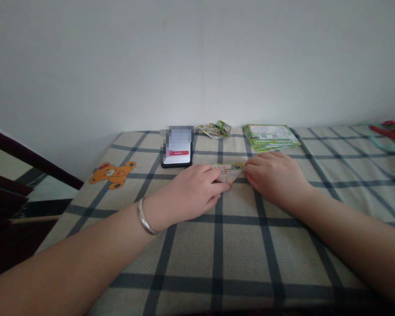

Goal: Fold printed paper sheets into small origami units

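Note:
A small piece of printed paper (pixel 229 174), folded to a slanted point, lies on the checked tablecloth between my two hands. My left hand (pixel 197 191), with a silver bangle at the wrist, holds the paper's left part, its thumb and fingers bent around the edge. At the right tip of the paper, my right hand (pixel 273 175) is closed in a pinch, its fingertips partly hidden. Behind it rests a stack of green and white printed leaflets (pixel 273 135). A crumpled-looking folded paper piece (pixel 216 129) stands near the wall.
A phone (pixel 177 149) with a lit, partly blurred screen lies beyond my left hand. To the left is an orange bear cutout (pixel 112 174). Red and green items (pixel 393 131) sit at the far right. The white wall (pixel 197 61) borders the table's back edge.

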Demonstrator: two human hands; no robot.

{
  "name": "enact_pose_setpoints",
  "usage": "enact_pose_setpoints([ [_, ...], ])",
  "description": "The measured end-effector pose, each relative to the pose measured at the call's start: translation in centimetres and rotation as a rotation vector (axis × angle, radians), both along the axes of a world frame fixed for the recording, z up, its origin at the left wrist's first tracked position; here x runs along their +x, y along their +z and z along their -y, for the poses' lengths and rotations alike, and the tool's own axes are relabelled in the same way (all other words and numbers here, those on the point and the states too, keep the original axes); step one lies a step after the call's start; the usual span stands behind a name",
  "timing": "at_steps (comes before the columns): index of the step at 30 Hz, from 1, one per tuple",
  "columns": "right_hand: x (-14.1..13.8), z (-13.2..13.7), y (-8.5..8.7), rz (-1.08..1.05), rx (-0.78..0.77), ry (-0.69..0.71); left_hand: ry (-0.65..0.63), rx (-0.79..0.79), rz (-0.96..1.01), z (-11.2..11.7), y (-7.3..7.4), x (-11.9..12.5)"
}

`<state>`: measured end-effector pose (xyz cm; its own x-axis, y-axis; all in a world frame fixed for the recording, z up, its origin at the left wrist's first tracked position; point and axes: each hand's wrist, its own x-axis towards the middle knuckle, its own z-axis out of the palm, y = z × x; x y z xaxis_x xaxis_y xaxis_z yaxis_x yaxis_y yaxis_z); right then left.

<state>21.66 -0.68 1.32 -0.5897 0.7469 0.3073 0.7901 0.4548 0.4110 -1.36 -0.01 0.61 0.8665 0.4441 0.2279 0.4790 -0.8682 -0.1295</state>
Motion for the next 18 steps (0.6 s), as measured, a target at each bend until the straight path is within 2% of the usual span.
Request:
enact_pose_setpoints([
  [11,0.3,-0.6,-1.1,-0.113,0.000,0.026,0.037,-0.036,-0.002,0.3,0.1,-0.1],
  [18,0.7,-1.4,-1.9,-0.323,-0.161,0.070,0.015,-0.023,0.025,-0.2,-0.5,-0.2],
])
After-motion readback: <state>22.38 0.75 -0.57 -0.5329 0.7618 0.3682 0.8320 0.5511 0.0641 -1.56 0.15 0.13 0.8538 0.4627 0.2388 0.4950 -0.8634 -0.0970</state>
